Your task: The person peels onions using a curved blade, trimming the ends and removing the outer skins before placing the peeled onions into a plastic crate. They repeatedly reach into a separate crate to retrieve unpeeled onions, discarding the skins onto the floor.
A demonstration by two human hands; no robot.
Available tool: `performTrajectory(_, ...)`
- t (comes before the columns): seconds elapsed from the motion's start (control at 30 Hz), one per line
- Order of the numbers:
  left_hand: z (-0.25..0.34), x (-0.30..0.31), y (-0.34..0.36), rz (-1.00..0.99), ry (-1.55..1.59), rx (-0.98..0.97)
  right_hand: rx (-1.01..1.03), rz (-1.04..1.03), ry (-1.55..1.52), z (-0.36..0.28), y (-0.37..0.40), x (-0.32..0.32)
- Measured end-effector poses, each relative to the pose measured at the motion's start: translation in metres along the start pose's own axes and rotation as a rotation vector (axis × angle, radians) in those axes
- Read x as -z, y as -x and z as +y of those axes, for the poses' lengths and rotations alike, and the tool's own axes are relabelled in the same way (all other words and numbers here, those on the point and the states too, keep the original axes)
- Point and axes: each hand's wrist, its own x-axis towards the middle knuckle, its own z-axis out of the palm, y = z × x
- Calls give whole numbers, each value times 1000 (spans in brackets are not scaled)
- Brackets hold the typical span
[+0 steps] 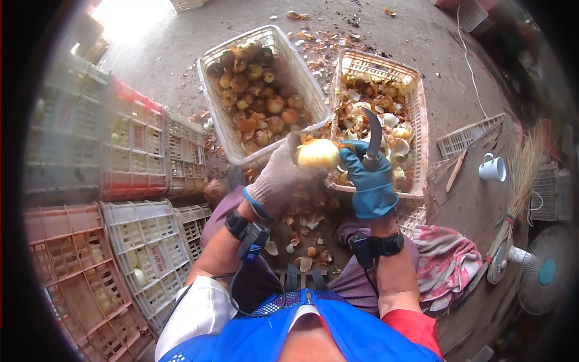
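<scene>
In a knitted grey glove, my left hand (283, 179) is closed around a partly peeled onion (318, 154), pale yellow with a bit of brown skin at its top. My right hand (369, 181), in a blue rubber glove, grips a curved knife (373, 136) whose hooked blade points up and away from me. The right fingers also come right up to the onion's side. Beyond my left hand stands a white crate (206, 99) of unpeeled brown onions (259, 96). Behind my right hand is a second crate (422, 130) holding peelings (386, 99).
Stacked crates (136, 142) with pale onions line the left side. Loose skins lie on the floor between my knees. At right are a pink-and-white towel (446, 259), a white mug (493, 168), a straw broom (522, 178) and a fan (546, 271).
</scene>
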Motion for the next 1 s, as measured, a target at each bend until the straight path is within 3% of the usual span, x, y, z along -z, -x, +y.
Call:
performTrajectory(0.1, -9, -1, -3, -22, 167, 51, 111, 37, 113, 3, -2, 3)
performTrajectory(0.3, -9, -15, -6, 57, 60, 56, 122, 77, 77, 4, -3, 5)
performTrajectory(0.47, -27, -11, -10, -95, 581, 49, 96, 254, 67, -1, -9, 19)
performTrajectory(0.6, -22, -5, -7, -181, 738, -18, 276, 230, 547, 20, -24, 43)
performTrajectory(0.63, -22, -2, -7, -165, 755, -19, 175, 155, 587, 25, -25, 47)
performTrajectory(0.7, -23, 3, -8, -133, 796, -21, 267, 139, 695, 25, -18, 43)
performTrajectory(0.77, -18, 7, -8, -99, 728, -75, 359, 104, 628, 31, -18, 36)
performTrajectory(0.83, -10, 10, -4, -56, 639, -87, 281, 53, 635, 7, -7, 21)
performTrajectory(1.0, -10, 23, -7, 92, 247, -80, 562, -10, 786, 12, -4, 21)
